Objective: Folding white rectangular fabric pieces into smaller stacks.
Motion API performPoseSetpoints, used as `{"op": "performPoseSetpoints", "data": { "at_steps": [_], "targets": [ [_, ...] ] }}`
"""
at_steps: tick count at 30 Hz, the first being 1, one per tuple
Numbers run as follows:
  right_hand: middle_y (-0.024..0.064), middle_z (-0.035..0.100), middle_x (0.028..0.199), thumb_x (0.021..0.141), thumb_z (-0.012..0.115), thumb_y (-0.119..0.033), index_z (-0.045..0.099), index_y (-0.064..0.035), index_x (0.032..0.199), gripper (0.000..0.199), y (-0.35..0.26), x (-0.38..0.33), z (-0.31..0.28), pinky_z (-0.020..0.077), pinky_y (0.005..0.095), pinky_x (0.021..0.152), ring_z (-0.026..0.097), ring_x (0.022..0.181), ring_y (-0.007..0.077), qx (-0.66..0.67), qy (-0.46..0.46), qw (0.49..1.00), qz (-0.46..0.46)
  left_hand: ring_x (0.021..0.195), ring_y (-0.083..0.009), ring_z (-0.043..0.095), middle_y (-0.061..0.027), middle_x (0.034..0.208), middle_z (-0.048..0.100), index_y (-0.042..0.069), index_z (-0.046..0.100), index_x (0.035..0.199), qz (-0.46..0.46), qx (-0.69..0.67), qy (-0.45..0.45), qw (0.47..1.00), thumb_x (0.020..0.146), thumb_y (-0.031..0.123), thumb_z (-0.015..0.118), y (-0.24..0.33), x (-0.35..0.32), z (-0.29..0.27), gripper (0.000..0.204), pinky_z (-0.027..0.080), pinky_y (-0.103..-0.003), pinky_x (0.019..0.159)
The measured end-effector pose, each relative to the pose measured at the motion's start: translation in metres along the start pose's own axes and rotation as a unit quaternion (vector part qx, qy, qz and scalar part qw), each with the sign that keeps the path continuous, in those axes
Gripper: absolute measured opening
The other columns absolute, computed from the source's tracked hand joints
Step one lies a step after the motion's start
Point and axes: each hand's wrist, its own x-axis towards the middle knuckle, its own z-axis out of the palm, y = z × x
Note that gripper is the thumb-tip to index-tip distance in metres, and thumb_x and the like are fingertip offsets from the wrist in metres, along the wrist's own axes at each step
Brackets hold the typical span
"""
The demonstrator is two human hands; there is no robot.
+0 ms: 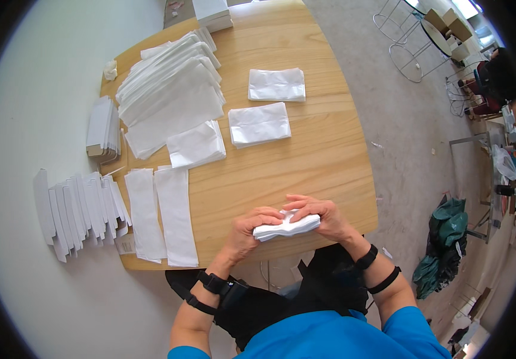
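A small stack of folded white paper (286, 228) sits between both my hands at the near edge of the wooden table (324, 155). My left hand (251, 230) grips its left end with curled fingers. My right hand (321, 214) closes over its right end from above. Black bands circle both my wrists.
Two neat piles of folded white paper (259, 124) (276, 84) lie mid-table. A big fanned heap of white bags (171, 93) covers the far left. Two long white strips (176, 215) lie near the left edge, with flat cardboard pieces (81, 212) beyond it. Wire stools and another person sit at the far right.
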Motion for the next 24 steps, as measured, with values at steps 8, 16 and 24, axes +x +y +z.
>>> {"op": "performPoseSetpoints", "data": {
  "at_steps": [8, 16, 24],
  "targets": [
    [0.0102, 0.065, 0.120, 0.073, 0.076, -0.001, 0.068, -0.0060, 0.110, 0.038, -0.005, 0.002, 0.005, 0.0415, 0.0406, 0.106, 0.052, 0.125, 0.0314, -0.028, 0.024, 0.999, 0.022, 0.106, -0.0243, 0.062, -0.0107, 0.110, 0.067, 0.004, 0.069, 0.108, 0.007, 0.036, 0.007, 0.999, 0.075, 0.003, 0.074, -0.004, 0.003, 0.001, 0.033, 0.049, -0.034, 0.093],
    [0.0099, 0.066, 0.120, 0.077, 0.075, -0.006, 0.065, -0.0054, 0.117, 0.042, -0.009, 0.006, 0.005, 0.0403, 0.0404, 0.107, 0.049, 0.129, 0.0312, -0.042, 0.019, 0.998, 0.048, 0.104, -0.0237, 0.062, -0.0101, 0.108, 0.068, 0.003, 0.069, 0.105, 0.021, 0.067, 0.006, 0.998, 0.076, 0.003, 0.072, 0.002, 0.009, 0.002, 0.029, 0.050, -0.032, 0.090],
    [0.0019, 0.068, 0.099, 0.090, 0.066, -0.007, 0.066, 0.0008, 0.113, 0.025, -0.037, -0.017, 0.005, 0.0486, 0.0248, 0.076, 0.059, 0.087, 0.0080, 0.091, -0.012, 0.974, 0.205, 0.090, -0.0104, 0.062, -0.0026, 0.099, 0.070, 0.000, 0.069, 0.109, -0.284, -0.062, -0.032, 0.956, 0.089, 0.010, 0.067, 0.042, -0.014, -0.001, 0.022, 0.049, -0.024, 0.078]
  ]
}}
